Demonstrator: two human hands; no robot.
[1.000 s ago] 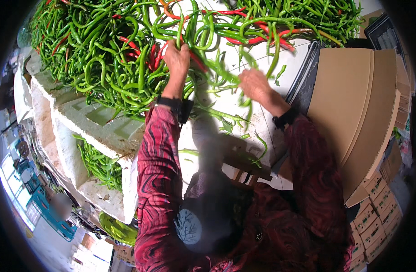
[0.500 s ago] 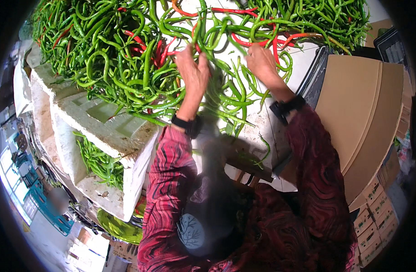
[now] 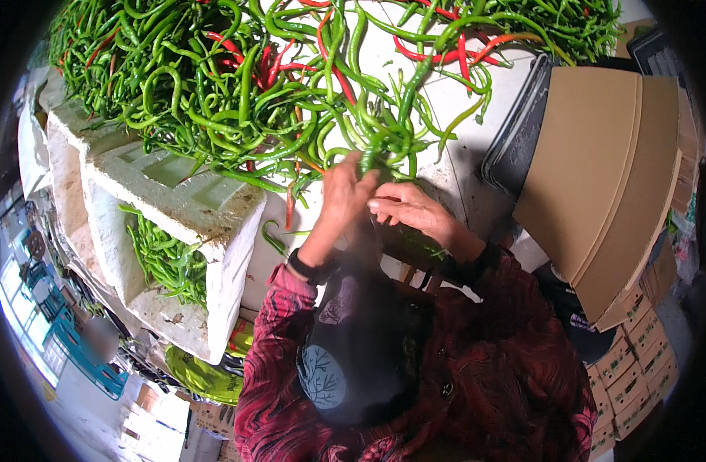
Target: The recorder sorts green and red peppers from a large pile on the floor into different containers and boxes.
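Observation:
Long green chili peppers (image 3: 388,138), with some red ones among them, lie in a loose bunch on the white tabletop. At the bunch's near end my left hand (image 3: 341,200) has its fingers curled against green chili peppers, the fingertips slightly blurred. My right hand (image 3: 418,212) is close beside it, palm down, its fingers stretched toward the left hand. Dark green shapes show faintly below the right hand, too blurred to make out. A single curved green pepper (image 3: 272,237) lies left of my left wrist.
A big heap of chili peppers (image 3: 176,85) covers the left side, and another heap (image 3: 553,19) lies at the far right. White foam boxes (image 3: 237,212) stand at the left, one with green peppers inside. A brown cardboard sheet (image 3: 592,169) and a dark crate (image 3: 515,127) are at the right.
Both hands have drawn back from the far peppers toward the near edge and come together. Green peppers between them have shifted nearer.

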